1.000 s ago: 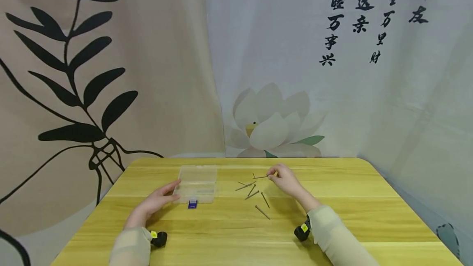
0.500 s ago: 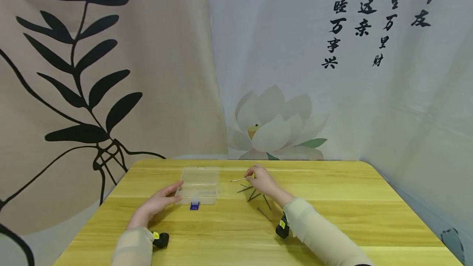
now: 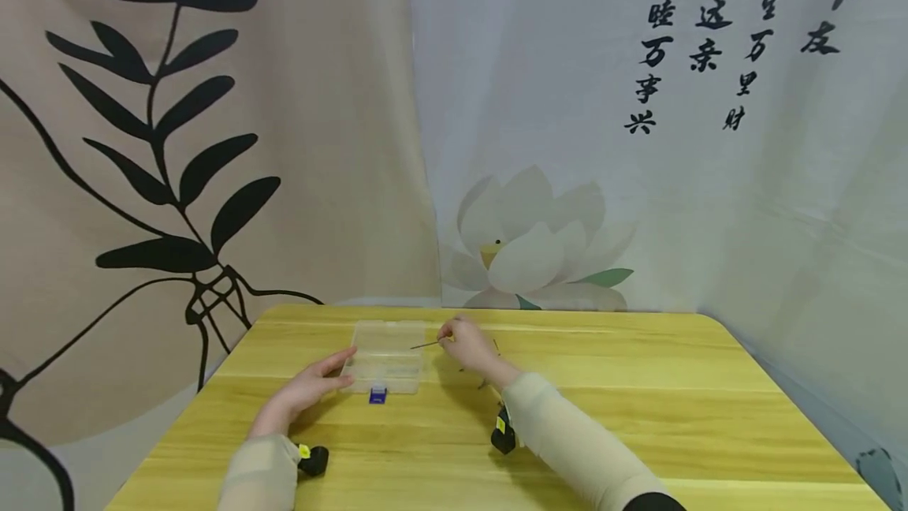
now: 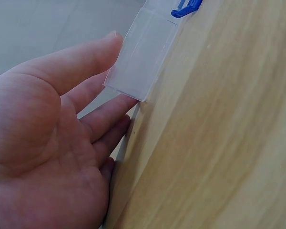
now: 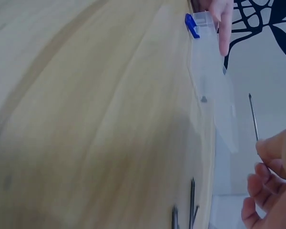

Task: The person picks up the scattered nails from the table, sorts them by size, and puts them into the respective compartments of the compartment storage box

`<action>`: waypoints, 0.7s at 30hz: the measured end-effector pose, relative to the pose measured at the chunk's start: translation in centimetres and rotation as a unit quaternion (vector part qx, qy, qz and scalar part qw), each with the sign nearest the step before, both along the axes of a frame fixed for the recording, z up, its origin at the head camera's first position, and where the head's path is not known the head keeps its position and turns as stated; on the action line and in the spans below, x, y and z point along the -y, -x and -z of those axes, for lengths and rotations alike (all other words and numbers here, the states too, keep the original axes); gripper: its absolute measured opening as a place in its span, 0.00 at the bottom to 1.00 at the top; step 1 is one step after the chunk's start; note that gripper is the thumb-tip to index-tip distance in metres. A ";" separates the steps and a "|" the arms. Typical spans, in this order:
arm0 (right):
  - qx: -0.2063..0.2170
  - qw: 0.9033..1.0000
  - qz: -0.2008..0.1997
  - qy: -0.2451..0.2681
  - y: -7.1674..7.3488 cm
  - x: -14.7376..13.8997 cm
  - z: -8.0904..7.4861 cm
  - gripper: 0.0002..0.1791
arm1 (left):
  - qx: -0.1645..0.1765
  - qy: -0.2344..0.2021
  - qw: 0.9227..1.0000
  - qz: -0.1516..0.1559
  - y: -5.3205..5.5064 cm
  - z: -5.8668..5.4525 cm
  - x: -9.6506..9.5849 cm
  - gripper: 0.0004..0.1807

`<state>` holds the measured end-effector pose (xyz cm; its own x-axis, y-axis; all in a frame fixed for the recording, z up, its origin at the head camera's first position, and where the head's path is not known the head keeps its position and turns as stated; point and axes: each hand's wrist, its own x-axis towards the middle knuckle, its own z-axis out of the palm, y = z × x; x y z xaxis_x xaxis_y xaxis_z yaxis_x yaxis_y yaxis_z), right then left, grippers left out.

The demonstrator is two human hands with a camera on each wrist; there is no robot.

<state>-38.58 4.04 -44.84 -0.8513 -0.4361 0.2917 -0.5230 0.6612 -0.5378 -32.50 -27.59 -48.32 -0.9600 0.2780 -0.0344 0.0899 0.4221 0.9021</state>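
Thin dark metal nail (image 5: 253, 114) is pinched between the thumb and fingers of the right hand (image 3: 467, 344), held up in the air just by the right side of the clear plastic box (image 3: 397, 378), with its free end aimed toward the box. Right wrist view shows a gap between nail and box, so it's not touching. The box has its clear rectangular lid (image 3: 376, 335) folded back behind it, plus a small bright blue plastic latch (image 3: 378, 396) on the front.

Left hand (image 3: 305, 389) is at the box's left end, thumb spread apart from the fingers, fingertips touching the side rather than wrapped around it.

More dark metal nails (image 5: 192, 202) are lying to the right of the box, partly blocked by the right hand and wrist in the head view, so I can't really count them. All of it's on a yellowish wood-grain table (image 3: 674, 416). Behind the box hangs a pale fabric backdrop (image 3: 340, 140) with a black leafy plant print, a pale lotus and black brush characters.
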 end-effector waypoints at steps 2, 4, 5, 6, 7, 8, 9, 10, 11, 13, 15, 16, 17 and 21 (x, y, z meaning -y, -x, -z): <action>-0.001 1.000 0.001 -0.008 0.1 0.8 0.1 0.05 | -0.003 0.000 1.000 0.002 0.0 0.1 0.1 0.37; 0.004 1.000 0.007 -0.018 0.0 1.5 0.2 0.05 | -0.004 0.000 1.000 0.000 0.0 0.1 0.1 0.37; 0.004 1.000 0.009 -0.025 0.0 1.9 0.3 0.05 | -0.003 0.001 1.000 -0.002 0.0 0.1 0.1 0.36; 0.001 0.999 0.011 -0.034 0.0 2.2 0.4 0.06 | -0.002 0.003 1.000 -0.002 0.0 0.1 0.1 0.37; -0.004 0.999 0.013 -0.042 -0.1 2.5 0.5 0.05 | -0.002 0.003 1.000 -0.002 0.0 0.1 0.1 0.36; -0.008 0.999 0.015 -0.050 -0.1 2.8 0.6 0.05 | -0.001 0.002 1.000 -0.004 0.0 0.1 0.1 0.36; -0.009 0.998 0.018 -0.056 -0.2 3.1 0.6 0.06 | 0.001 0.000 1.000 -0.006 0.0 0.0 0.1 0.36; -0.011 0.998 0.018 -0.060 -0.2 3.4 0.7 0.06 | 0.000 0.001 1.000 -0.005 -0.1 -0.1 0.1 0.37; -0.014 0.998 0.019 -0.064 -0.3 3.6 0.7 0.06 | -0.002 0.002 1.000 -0.002 -0.1 -0.1 0.0 0.37; -0.019 0.997 0.022 -0.069 -0.5 4.0 0.8 0.06 | -0.003 0.001 1.000 -0.002 -0.2 -0.2 0.0 0.37; -0.024 0.997 0.027 -0.074 -0.6 4.4 0.9 0.06 | -0.004 0.002 1.000 -0.004 -0.3 -0.3 -0.1 0.36; -0.027 0.996 0.029 -0.077 -0.7 4.5 0.9 0.06 | -0.004 0.001 1.000 -0.004 -0.3 -0.3 -0.1 0.36; -0.030 0.996 0.031 -0.080 -0.7 4.7 1.0 0.06 | -0.004 0.003 1.000 -0.005 -0.3 -0.2 -0.1 0.36; -0.044 0.994 0.036 -0.096 -0.9 5.2 1.3 0.07 | -0.003 0.010 1.000 -0.013 -0.3 -0.1 -0.2 0.36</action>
